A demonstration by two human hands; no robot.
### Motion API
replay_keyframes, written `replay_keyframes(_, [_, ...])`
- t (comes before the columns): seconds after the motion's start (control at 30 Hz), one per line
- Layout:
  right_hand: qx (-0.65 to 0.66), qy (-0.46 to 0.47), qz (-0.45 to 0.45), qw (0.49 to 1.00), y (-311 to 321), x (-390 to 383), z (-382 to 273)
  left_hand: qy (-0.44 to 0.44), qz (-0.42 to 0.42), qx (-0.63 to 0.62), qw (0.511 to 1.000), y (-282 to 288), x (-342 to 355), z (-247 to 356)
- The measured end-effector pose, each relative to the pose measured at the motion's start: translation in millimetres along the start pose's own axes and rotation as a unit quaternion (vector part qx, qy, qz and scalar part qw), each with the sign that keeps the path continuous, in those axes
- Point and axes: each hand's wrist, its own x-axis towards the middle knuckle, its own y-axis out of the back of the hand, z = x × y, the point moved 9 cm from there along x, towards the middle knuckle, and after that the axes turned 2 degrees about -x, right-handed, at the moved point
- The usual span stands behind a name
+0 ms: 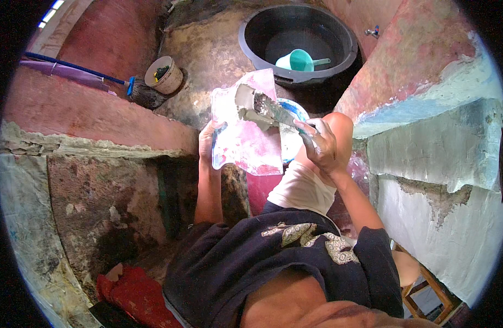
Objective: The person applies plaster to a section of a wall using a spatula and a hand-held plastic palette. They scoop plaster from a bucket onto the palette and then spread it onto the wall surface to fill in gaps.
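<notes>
My left hand (206,141) grips the left edge of a pink, paste-smeared plastic board (235,150) with a wavy edge, held up in front of my knees. My right hand (322,146) is closed around a putty knife (284,116), its fingers coated with whitish paste. The knife's blade lies over the board, pointing up and left. Wet grey paste (251,112) clings around the blade and on the board; whether the blade presses on the board I cannot tell. Partly hidden behind the board and my right hand is a round container with a blue rim (298,107).
A big black tub (245,52) with a turquoise dipper (295,61) stands ahead. A small whitish bucket (172,82) and a blue-handled mop (98,71) are at far left. Partly plastered walls (426,147) close in on the right; a wooden frame (426,295) stands lower right.
</notes>
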Motion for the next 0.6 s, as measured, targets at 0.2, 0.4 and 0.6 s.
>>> replay_keyframes(0.2, [-0.012,-0.016,-0.009,1.0,-2,-7,4,-0.001,-0.012,-0.008,1.0,8,2,6])
replay_keyframes(0.4, [0.01,-0.025,-0.004,1.0,-5,-14,8,-0.002,-0.004,-0.013,1.0,3,0,3])
replay_keyframes(0.6, [-0.001,-0.022,-0.012,1.0,-1,-14,3,0.003,-0.01,-0.02,1.0,1,0,1])
